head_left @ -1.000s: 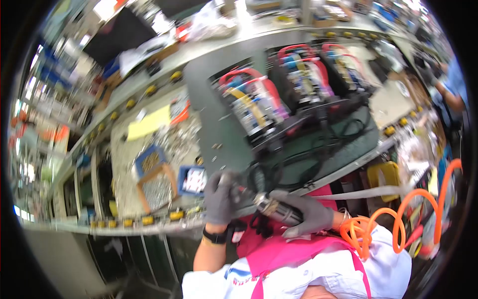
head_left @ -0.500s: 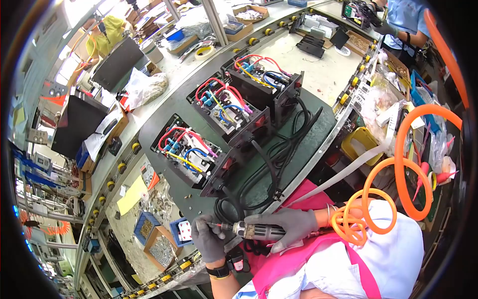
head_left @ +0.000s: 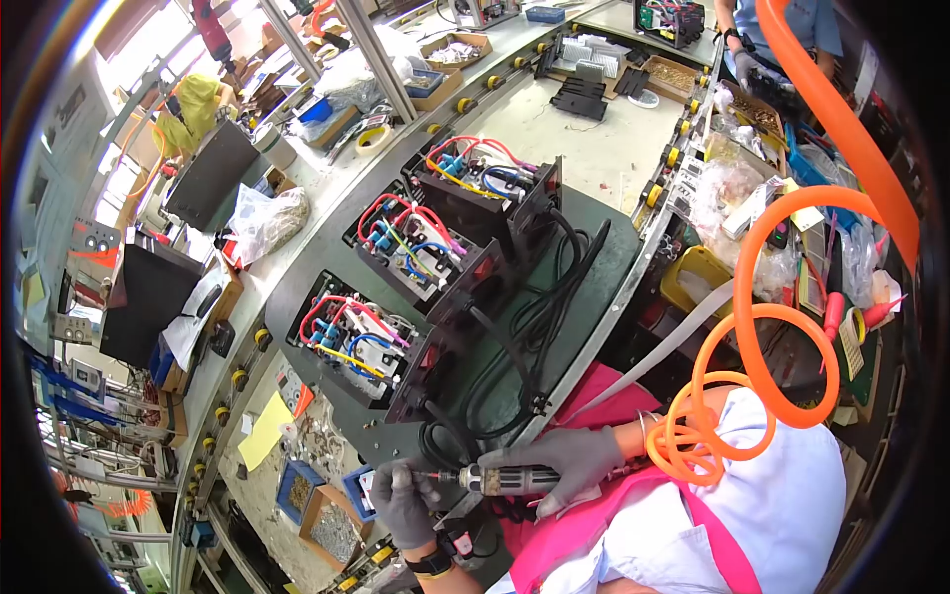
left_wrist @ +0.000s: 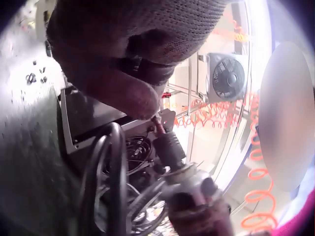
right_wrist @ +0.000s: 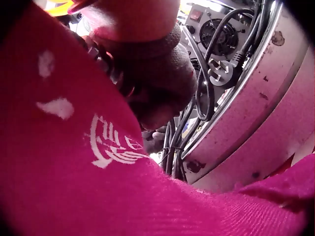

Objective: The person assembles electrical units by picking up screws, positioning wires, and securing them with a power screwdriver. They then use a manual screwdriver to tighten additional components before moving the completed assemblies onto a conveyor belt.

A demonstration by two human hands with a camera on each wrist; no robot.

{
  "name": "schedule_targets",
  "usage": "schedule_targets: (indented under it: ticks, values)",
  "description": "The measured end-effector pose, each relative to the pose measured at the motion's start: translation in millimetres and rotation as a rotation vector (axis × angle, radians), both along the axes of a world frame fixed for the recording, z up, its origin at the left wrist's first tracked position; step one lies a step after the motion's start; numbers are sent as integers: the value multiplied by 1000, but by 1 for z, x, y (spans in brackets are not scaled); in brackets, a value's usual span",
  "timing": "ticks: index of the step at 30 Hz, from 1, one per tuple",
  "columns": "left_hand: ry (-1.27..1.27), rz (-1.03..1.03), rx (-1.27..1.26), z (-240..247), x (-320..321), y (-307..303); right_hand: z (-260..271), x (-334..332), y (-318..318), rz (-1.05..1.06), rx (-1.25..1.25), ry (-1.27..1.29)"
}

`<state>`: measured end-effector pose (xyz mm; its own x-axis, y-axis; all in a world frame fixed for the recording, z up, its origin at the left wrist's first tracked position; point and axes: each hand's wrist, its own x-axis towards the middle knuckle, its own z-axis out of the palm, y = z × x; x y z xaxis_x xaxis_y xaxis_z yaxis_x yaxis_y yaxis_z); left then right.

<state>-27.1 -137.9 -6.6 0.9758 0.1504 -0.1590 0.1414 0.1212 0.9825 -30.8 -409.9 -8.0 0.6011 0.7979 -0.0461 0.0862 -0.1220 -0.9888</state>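
My right hand (head_left: 579,460), in a grey glove, grips a pneumatic screwdriver (head_left: 510,481) that lies sideways before the pink apron. My gloved left hand (head_left: 401,510) is at the tool's tip, fingers curled; in the left wrist view its thumb and finger pinch at the end of the reddish bit (left_wrist: 158,125). Anything smaller between those fingertips is hidden. Just beyond the hands stand three open black electrical units (head_left: 356,342) with red, blue and yellow wires, and their black power cables (head_left: 510,366) lie coiled toward me. In the right wrist view, the apron (right_wrist: 98,191) covers much of the scene.
An orange coiled air hose (head_left: 782,406) loops beside my right arm. Left of the units are a cardboard box of small metal parts (head_left: 334,525), a blue bin (head_left: 295,490) and yellow paper (head_left: 265,433). A yellow bin (head_left: 693,277) stands at right. Another person (head_left: 792,30) works at far right.
The head view has swung, so the units now appear further left and lower. My left hand has come to the bit's tip and stays there; the right hand keeps its grip on the screwdriver.
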Motion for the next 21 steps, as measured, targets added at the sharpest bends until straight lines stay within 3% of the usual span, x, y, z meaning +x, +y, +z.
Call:
schedule_targets:
  ticks: [4,13,19,21]
  values:
    - [46,-28,121,3,3,2,3,0,1,34,-45,69]
    - [-45,124,-51,-12,1,-20,5,0,0,18,-88,38]
    - [-33,411,-244,-12,-8,-57,0,-3,0,-24,15,-31]
    - [-77,348,-236,-8,-7,-59,-5,-4,0,-43,106,-43]
